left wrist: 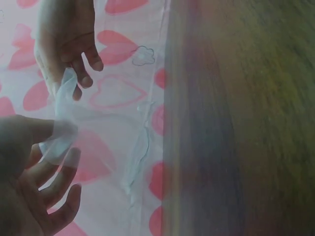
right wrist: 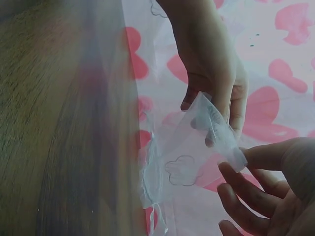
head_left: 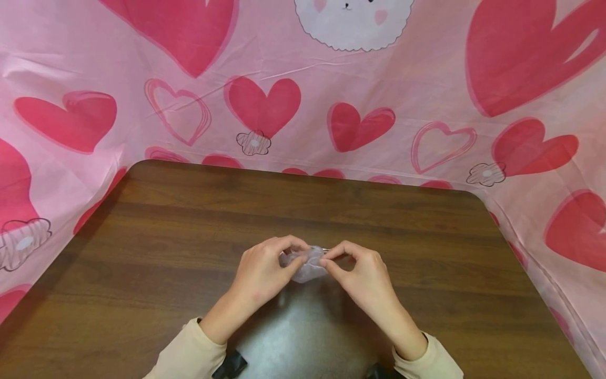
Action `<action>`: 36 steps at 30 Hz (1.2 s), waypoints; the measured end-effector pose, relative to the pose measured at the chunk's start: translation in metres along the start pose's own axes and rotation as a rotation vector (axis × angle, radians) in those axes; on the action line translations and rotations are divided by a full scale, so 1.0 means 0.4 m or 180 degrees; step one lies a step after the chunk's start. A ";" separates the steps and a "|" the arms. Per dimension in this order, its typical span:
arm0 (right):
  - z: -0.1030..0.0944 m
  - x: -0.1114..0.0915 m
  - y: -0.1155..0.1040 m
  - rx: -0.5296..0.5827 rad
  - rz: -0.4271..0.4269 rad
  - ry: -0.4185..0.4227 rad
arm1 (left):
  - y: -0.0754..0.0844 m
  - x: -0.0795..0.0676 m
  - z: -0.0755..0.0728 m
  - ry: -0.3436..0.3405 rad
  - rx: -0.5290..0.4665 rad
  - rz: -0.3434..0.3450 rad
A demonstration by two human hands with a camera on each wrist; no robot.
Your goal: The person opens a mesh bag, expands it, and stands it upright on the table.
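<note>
Pinched at both ends, that's the grip: left hand (head_left: 262,268) at 9 o'clock of the clear film (head_left: 311,269), right hand (head_left: 366,276) at 3, each nipping it between thumb and fingertips with barely any gap. Film itself is thin, whitish and see-through, all crumpled in the head view, more like a twisted, creased strip from the wrists. It's held between the hands, over the middle-ish part of the table (head_left: 426,237). Can't tell if it's a bag or just a loose sheet, tbh. Fingertips cover both ends, and there's a shiny glint up at its 1 o'clock that's too small to make out.

Table's dark brown with streaky wood grain, rounded far corners and a pale sheen at 6 o'clock; its near edge is cut off. Pink sheet (head_left: 284,63) hangs behind, smooth with a few creases, printed with red hearts and a scalloped white face (head_left: 355,26) chopped off at 12 o'clock. Cream sleeves (head_left: 187,350) sit at 8 and 4, with black bits (head_left: 230,364) beside them, mostly out of frame. From the wrists I also see a pale ruffled strip (left wrist: 139,155) by the table edge, blurry, no idea whether it's film or a fold.
</note>
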State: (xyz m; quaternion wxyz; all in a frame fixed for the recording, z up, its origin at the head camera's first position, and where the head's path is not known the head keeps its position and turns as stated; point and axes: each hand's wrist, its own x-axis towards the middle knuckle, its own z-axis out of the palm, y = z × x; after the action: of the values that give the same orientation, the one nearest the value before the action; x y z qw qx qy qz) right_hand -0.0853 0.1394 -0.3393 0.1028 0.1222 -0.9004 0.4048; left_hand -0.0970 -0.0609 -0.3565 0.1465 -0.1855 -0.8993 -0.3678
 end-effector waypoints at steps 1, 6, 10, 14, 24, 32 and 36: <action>0.000 0.000 0.000 -0.0046 0.0022 -0.0008 | 0.000 0.000 0.001 -0.0026 0.0018 0.0013; -0.003 0.000 0.000 -0.0210 0.0079 -0.0025 | -0.001 0.001 0.004 -0.0047 0.0088 0.0073; -0.004 0.002 0.001 -0.0337 0.0036 -0.0027 | -0.003 0.001 0.003 -0.0003 0.0161 0.0128; -0.003 0.005 0.002 -0.0510 -0.0020 -0.0084 | -0.004 0.000 0.000 -0.0027 0.0216 0.0132; -0.002 0.005 0.000 -0.0683 0.0039 -0.0217 | -0.007 -0.002 0.006 -0.0441 0.0290 0.0246; -0.003 0.003 -0.002 -0.0579 0.0143 -0.0288 | -0.005 -0.003 0.012 -0.0416 0.0334 0.0241; -0.001 0.002 -0.003 -0.0494 0.0137 -0.0339 | -0.005 -0.003 0.011 -0.0384 0.0366 0.0093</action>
State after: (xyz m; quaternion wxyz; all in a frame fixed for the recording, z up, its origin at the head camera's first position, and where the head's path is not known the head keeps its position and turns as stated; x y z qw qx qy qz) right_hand -0.0856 0.1390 -0.3378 0.0552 0.1158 -0.9356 0.3289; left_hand -0.0975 -0.0593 -0.3613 0.1078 -0.2117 -0.9234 -0.3015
